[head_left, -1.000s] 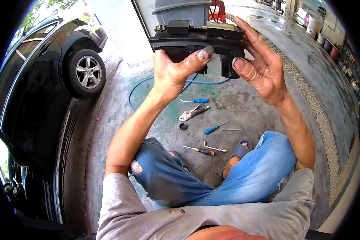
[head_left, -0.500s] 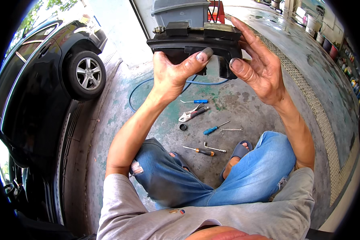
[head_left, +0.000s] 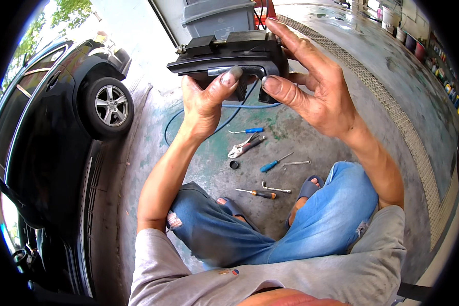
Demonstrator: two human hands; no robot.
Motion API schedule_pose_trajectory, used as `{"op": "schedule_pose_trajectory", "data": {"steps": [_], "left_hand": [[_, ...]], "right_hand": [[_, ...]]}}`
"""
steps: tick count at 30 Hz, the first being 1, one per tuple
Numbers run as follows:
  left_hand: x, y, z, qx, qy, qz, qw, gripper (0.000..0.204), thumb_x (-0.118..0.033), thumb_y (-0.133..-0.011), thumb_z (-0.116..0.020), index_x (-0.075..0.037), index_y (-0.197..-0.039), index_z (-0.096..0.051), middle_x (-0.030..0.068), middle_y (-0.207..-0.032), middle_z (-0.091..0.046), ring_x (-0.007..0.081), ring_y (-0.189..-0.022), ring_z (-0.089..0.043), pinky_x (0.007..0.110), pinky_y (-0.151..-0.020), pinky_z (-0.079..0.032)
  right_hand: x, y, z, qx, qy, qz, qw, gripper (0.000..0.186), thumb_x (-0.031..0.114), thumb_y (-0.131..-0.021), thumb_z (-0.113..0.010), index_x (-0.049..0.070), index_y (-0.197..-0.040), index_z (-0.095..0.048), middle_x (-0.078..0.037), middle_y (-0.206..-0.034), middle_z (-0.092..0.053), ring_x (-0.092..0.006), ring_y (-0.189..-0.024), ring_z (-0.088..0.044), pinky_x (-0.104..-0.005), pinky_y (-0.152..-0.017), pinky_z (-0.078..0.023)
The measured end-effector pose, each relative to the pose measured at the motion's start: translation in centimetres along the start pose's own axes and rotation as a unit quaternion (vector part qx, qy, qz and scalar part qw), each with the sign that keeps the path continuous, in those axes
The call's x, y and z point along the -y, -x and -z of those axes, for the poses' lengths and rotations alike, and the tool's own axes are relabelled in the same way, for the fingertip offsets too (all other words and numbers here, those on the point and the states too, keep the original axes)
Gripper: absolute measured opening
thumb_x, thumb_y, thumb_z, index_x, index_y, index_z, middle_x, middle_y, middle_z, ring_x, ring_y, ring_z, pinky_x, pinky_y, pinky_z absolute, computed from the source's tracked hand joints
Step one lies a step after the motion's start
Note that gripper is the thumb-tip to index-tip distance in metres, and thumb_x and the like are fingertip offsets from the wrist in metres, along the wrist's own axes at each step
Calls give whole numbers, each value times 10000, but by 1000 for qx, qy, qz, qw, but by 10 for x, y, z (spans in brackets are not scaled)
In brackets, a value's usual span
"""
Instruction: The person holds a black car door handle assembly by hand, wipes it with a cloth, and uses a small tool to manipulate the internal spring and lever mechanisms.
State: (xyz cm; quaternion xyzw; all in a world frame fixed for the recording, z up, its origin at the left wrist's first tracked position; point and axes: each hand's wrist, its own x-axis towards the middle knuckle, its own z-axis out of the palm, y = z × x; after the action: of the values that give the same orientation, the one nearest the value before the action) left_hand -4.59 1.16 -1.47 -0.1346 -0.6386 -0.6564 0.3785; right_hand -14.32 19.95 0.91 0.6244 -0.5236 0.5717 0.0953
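Up in front of me, over the floor, both hands hold a bulky black car part [head_left: 239, 57] with a metal threaded end at its left. My left hand [head_left: 200, 104] grips it from below, its thumb pressed on the near face and its other fingers hidden behind. At the right end, my right hand [head_left: 319, 97] clasps the part between the thumb, near its lower corner, and fingers reaching over the top. Between my feet and the part lie locking pliers [head_left: 246, 145], a blue-handled hook pick [head_left: 254, 130] and a blue screwdriver [head_left: 271, 166].
Also on the floor are a wrench [head_left: 297, 163], an L-shaped socket wrench [head_left: 277, 189], an orange-and-black screwdriver [head_left: 263, 194] and a black cap [head_left: 233, 164]. A blue hose [head_left: 171, 122] curls behind. A black car [head_left: 46, 137] stands left; a grey bin [head_left: 217, 23] stands beyond the part.
Both hands have shifted left and slightly nearer with the car part. It has tilted, its left end lower and its right end higher. The tools lie unmoved.
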Motion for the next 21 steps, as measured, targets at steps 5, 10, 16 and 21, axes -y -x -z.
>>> {"op": "schedule_pose_trajectory", "data": {"steps": [5,10,16,21], "left_hand": [[-3,0,-7,10,-3,-9,1000,460,-314,-795,-789,24,-1078,-657,62,-943,-690,128,-805,-635,265,-751,-509],[-3,-1,-5,11,-26,-12,1000,453,-312,-802,-782,25,-1078,-657,60,-934,-686,127,-798,-630,268,-751,-511],[-6,0,-7,13,-33,-17,999,453,-301,-802,-784,28,-1085,-656,77,-961,-699,142,-836,-658,283,-790,-535],[-4,1,-4,6,-38,-20,999,462,-293,-794,-793,32,-1091,-653,88,-978,-704,155,-856,-671,291,-803,-545]], "right_hand": [[0,1,1,2,0,-1,1000,731,256,-910,-720,28,-1504,-360,-202,-1499,-404,-301,-1331,-471,-388,-952,-558],[-2,1,1,-1,-13,4,1000,741,273,-915,-713,20,-1507,-348,-206,-1493,-410,-306,-1323,-479,-384,-949,-559],[-8,2,3,12,-18,0,1000,738,266,-925,-700,9,-1511,-334,-188,-1493,-409,-299,-1330,-466,-386,-968,-545],[-9,2,2,11,-32,-8,999,734,250,-931,-694,2,-1514,-324,-171,-1498,-401,-295,-1332,-455,-383,-991,-527]]}}
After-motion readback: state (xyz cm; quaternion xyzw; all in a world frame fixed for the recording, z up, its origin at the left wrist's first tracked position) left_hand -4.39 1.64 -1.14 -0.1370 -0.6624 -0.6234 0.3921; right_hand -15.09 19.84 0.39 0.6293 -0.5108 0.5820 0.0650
